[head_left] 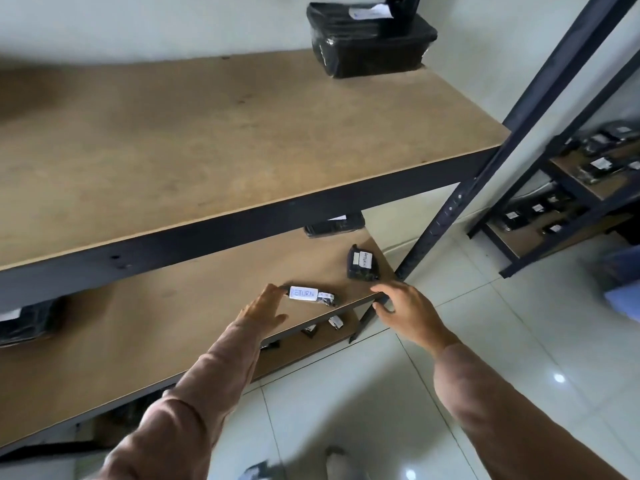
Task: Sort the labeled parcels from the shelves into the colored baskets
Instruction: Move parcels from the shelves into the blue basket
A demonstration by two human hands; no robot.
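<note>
Head view: the left hand (265,311) is reaching with fingers spread wide, empty, tips just beside the RETURN-labeled parcel (311,295) lying on the middle shelf (138,327). The right hand (401,306) is gripping the shelf's front corner. Pinch across the parcel's narrow sides; withdraw forward, clearing the upper shelf (242,220).

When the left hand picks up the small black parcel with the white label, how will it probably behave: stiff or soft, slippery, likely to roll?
The small parcel looks flat and narrow, so it will probably slide, not roll. Its black wrap seems glossy like plastic film, so it may be a little slippery. It appears light enough for the left hand, whose fingertips are at its end, to lift alone. Stiffness cannot be judged.
</note>
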